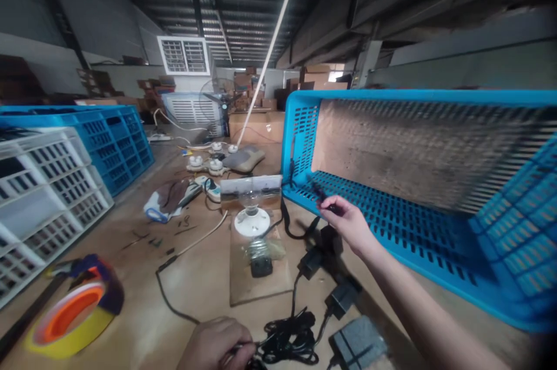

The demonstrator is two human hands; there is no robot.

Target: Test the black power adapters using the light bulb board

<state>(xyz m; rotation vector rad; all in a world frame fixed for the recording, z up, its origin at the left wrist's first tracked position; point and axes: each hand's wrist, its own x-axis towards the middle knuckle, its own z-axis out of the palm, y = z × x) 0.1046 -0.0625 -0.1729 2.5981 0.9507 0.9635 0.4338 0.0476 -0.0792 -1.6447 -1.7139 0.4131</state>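
Note:
My left hand is at the bottom of the head view, its fingers closed on a black cable, whose held end is mostly hidden. A black cord joined to a white lead runs to this hand from the left. Just right of it lies a bundled black cable. My right hand reaches to the near edge of the blue crate, fingers pinched on a small dark piece, too blurred to name. Below that hand lie several black power adapters. A white lamp socket sits on a board between the hands.
The blue crate lies on its side at the right. A yellow tape roll is at the lower left. White crates and a blue crate stand farther left. White sockets and a grey pouch lie toward the back.

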